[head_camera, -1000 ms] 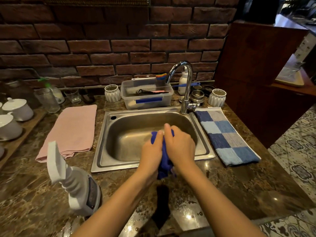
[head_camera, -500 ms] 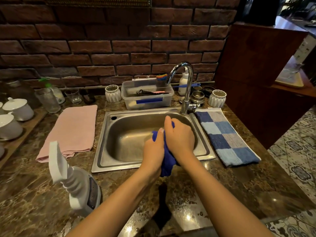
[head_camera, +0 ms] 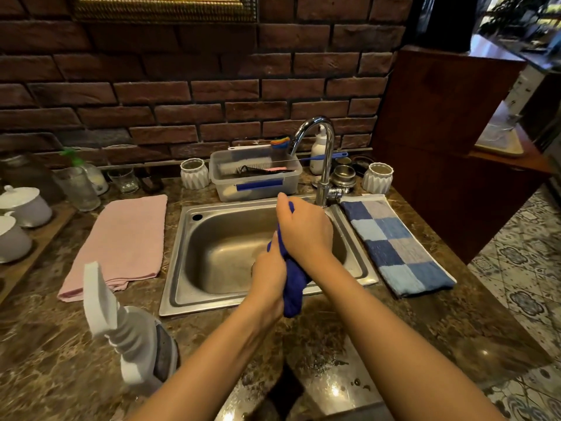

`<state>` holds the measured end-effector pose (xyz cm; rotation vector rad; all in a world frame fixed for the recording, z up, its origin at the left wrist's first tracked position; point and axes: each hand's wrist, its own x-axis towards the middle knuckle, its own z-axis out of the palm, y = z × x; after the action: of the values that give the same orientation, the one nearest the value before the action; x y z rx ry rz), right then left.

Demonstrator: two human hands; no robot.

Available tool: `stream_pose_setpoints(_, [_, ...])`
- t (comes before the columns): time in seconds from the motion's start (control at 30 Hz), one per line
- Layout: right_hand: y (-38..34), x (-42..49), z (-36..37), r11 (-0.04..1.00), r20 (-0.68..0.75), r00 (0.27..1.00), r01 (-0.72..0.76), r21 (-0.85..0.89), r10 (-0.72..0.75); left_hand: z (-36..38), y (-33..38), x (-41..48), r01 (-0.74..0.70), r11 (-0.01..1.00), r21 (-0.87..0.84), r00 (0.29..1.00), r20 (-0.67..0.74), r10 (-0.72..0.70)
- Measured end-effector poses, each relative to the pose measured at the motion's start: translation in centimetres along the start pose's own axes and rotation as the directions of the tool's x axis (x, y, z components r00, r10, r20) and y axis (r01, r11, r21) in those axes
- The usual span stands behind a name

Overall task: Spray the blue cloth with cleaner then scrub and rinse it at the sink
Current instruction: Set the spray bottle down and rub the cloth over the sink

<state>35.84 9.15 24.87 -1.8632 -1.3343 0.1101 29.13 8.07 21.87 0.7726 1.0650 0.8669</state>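
The blue cloth [head_camera: 292, 284] is bunched into a twisted roll between both hands, over the front right part of the steel sink [head_camera: 212, 293]. My right hand [head_camera: 305, 232] grips its upper part, further from me and close to the chrome faucet [head_camera: 324, 165]. My left hand [head_camera: 268, 276] grips the lower part, and a tail of cloth hangs below it over the sink's front rim. No water shows at the spout. The white spray bottle [head_camera: 127, 335] stands on the counter at the near left.
A pink towel [head_camera: 121, 244] lies left of the sink and a blue checked towel [head_camera: 394, 244] right of it. Behind the sink are a clear tub [head_camera: 258, 180] of brushes, white ribbed cups, glasses and a soap bottle. White lidded pots sit far left.
Both hands have moved away from me toward the faucet, the right hand furthest. The cloth is now stretched longer between them, with more of it hanging below.
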Motion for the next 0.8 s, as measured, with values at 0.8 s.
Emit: stream_pose_setpoints(0.8, [2.1, -4.0, 1.8, 0.948, 0.087, 0.977, -0.208, 0.239, 0.192, -1.8, 1.8, 0.7, -0.33, 0.876, 0.352, 0.943, 0.08, 0.324])
